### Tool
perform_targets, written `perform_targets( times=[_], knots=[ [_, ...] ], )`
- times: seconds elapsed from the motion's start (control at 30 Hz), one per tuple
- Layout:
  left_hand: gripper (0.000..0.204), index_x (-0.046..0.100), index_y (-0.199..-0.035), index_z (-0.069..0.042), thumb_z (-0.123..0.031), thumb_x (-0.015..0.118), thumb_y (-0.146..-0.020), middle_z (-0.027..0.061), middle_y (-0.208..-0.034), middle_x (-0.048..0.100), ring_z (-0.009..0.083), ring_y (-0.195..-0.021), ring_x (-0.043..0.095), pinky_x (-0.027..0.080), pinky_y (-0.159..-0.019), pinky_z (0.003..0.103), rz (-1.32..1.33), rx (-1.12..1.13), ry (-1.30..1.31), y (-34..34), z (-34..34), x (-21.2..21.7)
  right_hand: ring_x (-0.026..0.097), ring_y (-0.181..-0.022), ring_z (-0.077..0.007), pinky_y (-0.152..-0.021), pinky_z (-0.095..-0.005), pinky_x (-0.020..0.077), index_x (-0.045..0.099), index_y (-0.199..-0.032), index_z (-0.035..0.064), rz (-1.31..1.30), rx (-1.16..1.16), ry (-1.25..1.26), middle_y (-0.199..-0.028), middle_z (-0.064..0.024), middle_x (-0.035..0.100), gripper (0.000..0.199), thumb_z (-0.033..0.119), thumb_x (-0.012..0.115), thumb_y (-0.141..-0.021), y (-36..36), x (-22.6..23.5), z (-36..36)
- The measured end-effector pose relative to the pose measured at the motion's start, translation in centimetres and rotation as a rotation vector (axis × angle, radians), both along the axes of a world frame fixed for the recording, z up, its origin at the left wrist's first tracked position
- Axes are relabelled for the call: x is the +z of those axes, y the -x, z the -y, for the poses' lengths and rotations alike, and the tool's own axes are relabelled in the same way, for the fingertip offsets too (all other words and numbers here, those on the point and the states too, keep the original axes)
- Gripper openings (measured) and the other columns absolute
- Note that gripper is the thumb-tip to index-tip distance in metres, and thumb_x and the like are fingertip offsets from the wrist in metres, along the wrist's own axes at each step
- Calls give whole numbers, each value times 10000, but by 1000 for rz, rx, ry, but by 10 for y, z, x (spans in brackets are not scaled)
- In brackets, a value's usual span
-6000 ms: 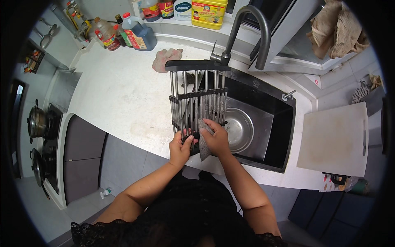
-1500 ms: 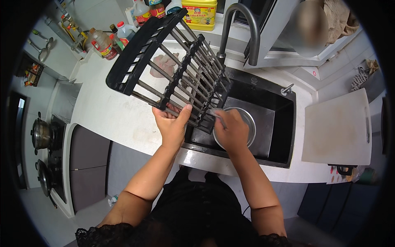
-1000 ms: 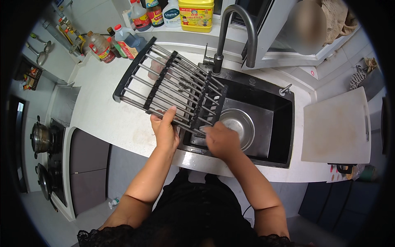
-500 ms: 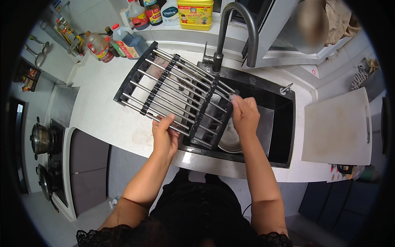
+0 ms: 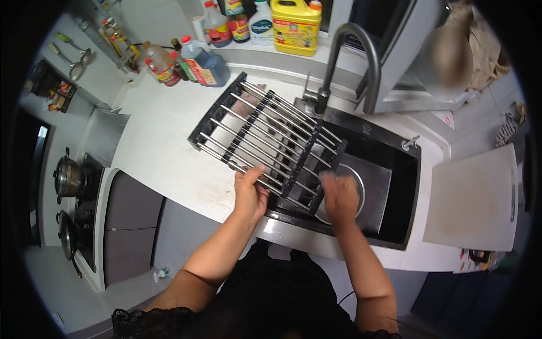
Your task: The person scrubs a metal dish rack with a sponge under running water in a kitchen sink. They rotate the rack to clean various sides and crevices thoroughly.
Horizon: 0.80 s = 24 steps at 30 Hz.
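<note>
A drying rack [image 5: 247,128] of metal rods with black bars is held tilted over the counter and the left part of the sink [image 5: 377,189]. My left hand [image 5: 252,192] grips its near edge, thumb on top of a rod and fingers underneath. My right hand [image 5: 340,198] is at the rack's right end, above the sink; motion smears its fingers, so whether it grips the rack cannot be made out. Below that hand, a round metal basin [image 5: 359,179] sits in the sink, partly hidden by the hand and rack.
A dark tall faucet [image 5: 372,62] rises behind the sink. A pale cutting board [image 5: 471,198] is at the right. Bottles, including a blue one [image 5: 208,66], and a yellow jug [image 5: 297,35] line the back. Pots, one with a lid [image 5: 68,177], stand on the stove at left.
My right hand has moved from the rack's far right corner toward me, down along its right end. My left hand keeps its hold. The whole view has shifted slightly.
</note>
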<state>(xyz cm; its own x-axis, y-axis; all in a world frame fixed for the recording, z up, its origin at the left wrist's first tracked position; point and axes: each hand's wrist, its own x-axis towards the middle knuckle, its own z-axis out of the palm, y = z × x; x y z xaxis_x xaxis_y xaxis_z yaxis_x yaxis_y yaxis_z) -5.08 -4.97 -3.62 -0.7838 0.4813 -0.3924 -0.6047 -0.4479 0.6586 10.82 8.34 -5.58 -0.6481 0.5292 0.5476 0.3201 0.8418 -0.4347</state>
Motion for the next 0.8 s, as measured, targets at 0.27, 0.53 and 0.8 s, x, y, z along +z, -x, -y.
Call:
perform_targets(
  times=[0.27, 0.53, 0.8],
  knots=[
    [113, 482, -826, -35, -88, 581, -815, 117, -786, 606, 249, -691, 643, 568, -607, 382, 80, -113, -66, -2, 2, -6, 499, -694, -177, -617, -267, 405, 701, -993, 23, -292, -45, 122, -757, -65, 544, 183, -13, 607, -839, 3, 17, -16],
    [351, 530, -1083, -17, -195, 592, -787, 143, -1057, 636, 301, -974, 620, 474, -885, 484, 279, -189, -101, 1, -8, 19, 487, -697, -164, -631, -260, 411, 669, -1072, 18, -307, 190, 193, -803, -72, 527, 246, -12, 577, -846, -21, 38, 6],
    [336, 569, -1022, -112, -290, 631, -743, 53, -921, 639, 196, -735, 570, 461, -696, 370, 404, -173, -98, 4, 1, 30, 569, -799, -126, -722, -242, 454, 650, -1044, -15, -391, -258, 297, -915, -70, 616, 198, 111, 573, -912, -33, 76, -28]
  ],
)
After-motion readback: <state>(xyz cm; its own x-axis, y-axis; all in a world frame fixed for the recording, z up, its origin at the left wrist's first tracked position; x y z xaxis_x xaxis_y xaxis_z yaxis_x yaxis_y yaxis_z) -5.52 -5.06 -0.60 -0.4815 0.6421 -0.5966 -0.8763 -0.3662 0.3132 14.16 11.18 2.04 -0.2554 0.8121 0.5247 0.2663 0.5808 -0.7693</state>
